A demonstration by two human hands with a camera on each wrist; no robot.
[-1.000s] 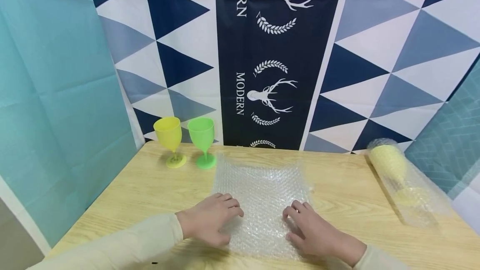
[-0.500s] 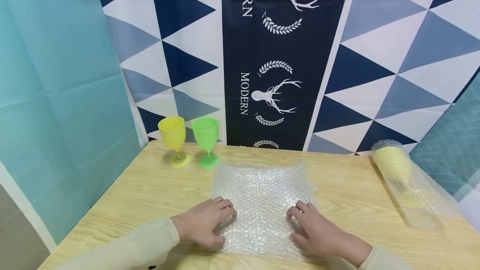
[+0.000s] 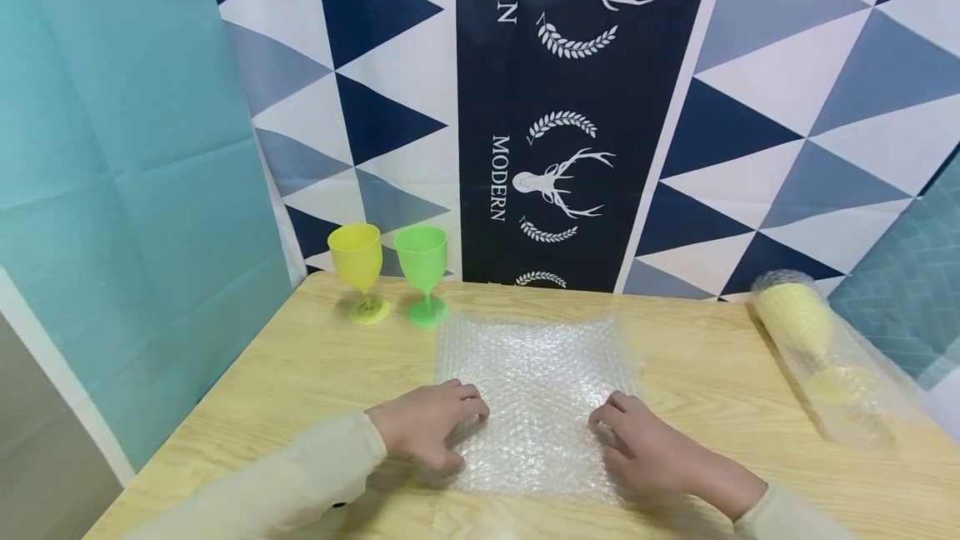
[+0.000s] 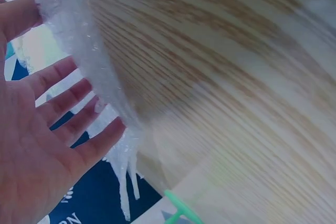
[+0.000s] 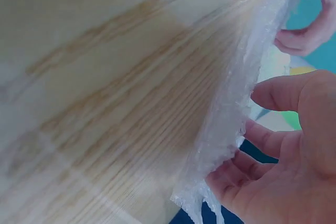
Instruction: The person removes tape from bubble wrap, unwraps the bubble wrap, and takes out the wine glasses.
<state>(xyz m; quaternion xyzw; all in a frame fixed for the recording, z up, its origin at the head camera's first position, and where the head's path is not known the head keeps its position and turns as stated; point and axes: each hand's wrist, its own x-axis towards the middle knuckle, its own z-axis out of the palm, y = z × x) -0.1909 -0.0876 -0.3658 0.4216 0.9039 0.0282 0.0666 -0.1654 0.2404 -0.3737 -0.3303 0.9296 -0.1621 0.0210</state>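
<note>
- 2 bare hands rest at opposite side edges of 1 sheet of bubble wrap (image 3: 540,407), which lies on the table (image 3: 705,348) in front of the person, between the hands.
- Left hand (image 3: 435,423): at the sheet's left edge, grip spread, fingers apart and gently bent; the left wrist view shows the fingertips against the wrap, with no clear pinch.
- Right hand (image 3: 652,444): at the sheet's right edge, thumb apart from the bent fingers, grip loose; the right wrist view shows fingertips at the wrap's border.
- Pale sleeves (image 3: 270,482) cover both forearms.
- The wrap is clear and shiny, with bubbles over its surface and a ragged end in the wrist views.
- 2 cups stand upright near the table's back left corner: a yellow cup (image 3: 356,257) on the left and a green cup (image 3: 422,257) just beside it, near the sheet's far left corner.
- 1 pale yellow cup (image 3: 798,319), inside its own clear wrapping (image 3: 855,419), is at the table's right side, well apart from the sheet; it slants in the view, and whether it stands or lies is hard to tell.
- Behind the table hangs a cloth (image 3: 585,90) with triangles, deer heads and "MODERN".
</note>
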